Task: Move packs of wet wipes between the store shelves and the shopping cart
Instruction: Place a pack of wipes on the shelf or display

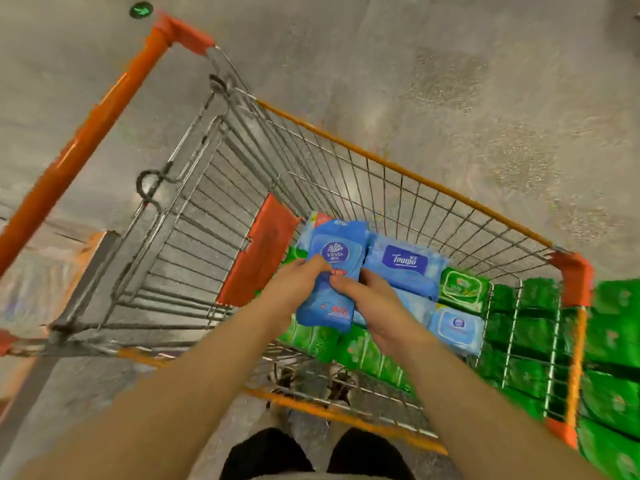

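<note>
Two bare forearms reach from the bottom edge over the near rim of the shopping cart (398, 164), whose wire basket has orange trim along its rims and corners. Both hands meet on one blue wet-wipe pack (334, 271) held above the cart's right end: the left hand (294, 285) grips its left edge with thumb on top, and the right hand (367, 299) holds its lower right side, fingers (341, 284) curled onto the face. Inside the cart, right of the held pack, lies a blue pack with a dark label (403, 265); further right sit a green pack (464, 289) and a pale blue pack with a lid (457, 329). Green packs (311, 337) lie beneath these. Past the cart's right end stand rows of green packages (613, 358), close against the wire. The cart's left part, toward the orange handle (86, 133), holds only a folded orange seat flap (258, 251). Grey floor (450, 64) stretches beyond the cart's far rim.
</note>
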### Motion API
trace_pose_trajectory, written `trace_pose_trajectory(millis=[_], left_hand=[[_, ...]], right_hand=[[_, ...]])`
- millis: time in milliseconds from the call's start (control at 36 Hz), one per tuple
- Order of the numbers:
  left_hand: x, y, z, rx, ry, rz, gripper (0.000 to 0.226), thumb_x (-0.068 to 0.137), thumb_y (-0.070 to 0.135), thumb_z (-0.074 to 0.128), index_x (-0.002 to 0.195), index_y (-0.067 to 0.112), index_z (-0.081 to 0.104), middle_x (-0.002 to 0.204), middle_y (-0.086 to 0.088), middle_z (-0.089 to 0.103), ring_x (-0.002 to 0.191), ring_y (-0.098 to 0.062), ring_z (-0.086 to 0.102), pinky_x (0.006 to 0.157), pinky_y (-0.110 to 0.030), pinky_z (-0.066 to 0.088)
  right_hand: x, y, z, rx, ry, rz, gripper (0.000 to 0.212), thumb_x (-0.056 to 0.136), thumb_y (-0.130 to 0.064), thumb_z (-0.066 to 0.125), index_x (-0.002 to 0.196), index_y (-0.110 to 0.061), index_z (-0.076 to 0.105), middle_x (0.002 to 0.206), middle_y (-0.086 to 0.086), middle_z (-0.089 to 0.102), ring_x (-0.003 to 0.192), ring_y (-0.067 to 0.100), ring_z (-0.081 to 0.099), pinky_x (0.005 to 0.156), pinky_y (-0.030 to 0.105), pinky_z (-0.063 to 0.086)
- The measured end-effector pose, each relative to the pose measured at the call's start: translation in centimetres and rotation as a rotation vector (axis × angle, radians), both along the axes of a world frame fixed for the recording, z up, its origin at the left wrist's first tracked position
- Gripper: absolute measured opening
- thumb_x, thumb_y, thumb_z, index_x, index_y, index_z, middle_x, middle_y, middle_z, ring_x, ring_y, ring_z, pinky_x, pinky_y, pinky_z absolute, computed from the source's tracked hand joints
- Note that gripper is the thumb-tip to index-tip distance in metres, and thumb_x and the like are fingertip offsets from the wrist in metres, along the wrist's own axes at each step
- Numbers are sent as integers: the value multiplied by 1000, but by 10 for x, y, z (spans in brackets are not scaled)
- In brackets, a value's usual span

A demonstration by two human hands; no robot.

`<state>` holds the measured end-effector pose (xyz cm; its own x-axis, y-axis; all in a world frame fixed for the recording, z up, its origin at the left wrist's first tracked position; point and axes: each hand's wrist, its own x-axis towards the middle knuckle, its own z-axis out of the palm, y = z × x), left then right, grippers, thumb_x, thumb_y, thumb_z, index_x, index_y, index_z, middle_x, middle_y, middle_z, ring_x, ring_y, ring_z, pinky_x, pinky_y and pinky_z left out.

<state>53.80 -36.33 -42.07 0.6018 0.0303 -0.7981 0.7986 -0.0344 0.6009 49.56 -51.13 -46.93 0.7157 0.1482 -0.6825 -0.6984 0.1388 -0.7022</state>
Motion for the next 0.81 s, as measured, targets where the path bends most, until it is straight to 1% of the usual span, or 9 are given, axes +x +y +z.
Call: trace_pose_trajectory(millis=[83,139,222,333,472,556,667,750,806], left_hand=[[29,9,-35,-3,51,18,17,93,14,56,88,12,72,76,-6,75,61,-19,70,62,-29,58],[48,17,-61,34,59,8,16,90,15,56,90,12,72,83,-10,74,64,-23,68,66,-32,57],[72,28,-94,89,70,1,15,83,22,62,88,12,71,85,-12,73,68,-26,67,68,-35,56],[95,41,-139,140,103,-36,56,46,42,68,92,9,76,95,-16,78,89,-37,74,87,-53,61],[103,39,-165,185,106,-113,21,85,31,62,86,12,70,81,-10,72,58,-19,65,57,-26,55],[102,40,-173,204,90,-120,43,74,45,58,99,13,72,92,-9,72,76,-25,67,77,-36,58],[101,51,-191,252,47,-201,74,56,61,52,108,12,73,105,-10,76,95,-29,73,93,-47,58],[103,53,-183,280,37,-262,72,57,64,55,106,13,72,104,-9,76,95,-31,72,92,-49,58],[103,53,-168,339,5,-315,62,70,62,60,109,15,68,108,-7,73,97,-30,70,93,-47,57]], right_hand=[[52,26,-24,-51,37,11,52,76,-29,81,124,-14,67,107,4,77,94,24,76,83,44,61],[62,35,-52,-42,54,-1,37,85,-19,78,120,-13,68,100,1,78,87,18,75,74,34,60],[86,48,-84,-47,92,-21,32,88,-15,76,119,-11,69,108,6,77,95,23,74,81,37,61],[107,55,-125,-76,149,8,39,79,-31,83,114,-16,72,107,1,78,97,24,75,92,46,59],[115,61,-147,-215,157,12,17,83,-25,81,96,-18,73,97,-1,77,91,19,74,91,42,60],[119,66,-146,-312,159,31,22,81,-33,81,96,-21,72,90,-7,74,83,13,71,79,33,59],[121,71,-138,-393,197,1,62,47,-57,75,99,-22,76,96,-2,77,88,20,74,84,42,61],[115,69,-131,-404,185,10,67,45,-61,72,99,-22,77,97,-1,77,88,21,74,84,45,62],[115,66,-117,-430,177,18,60,59,-58,78,105,-20,76,98,-2,77,92,21,73,81,39,60]])
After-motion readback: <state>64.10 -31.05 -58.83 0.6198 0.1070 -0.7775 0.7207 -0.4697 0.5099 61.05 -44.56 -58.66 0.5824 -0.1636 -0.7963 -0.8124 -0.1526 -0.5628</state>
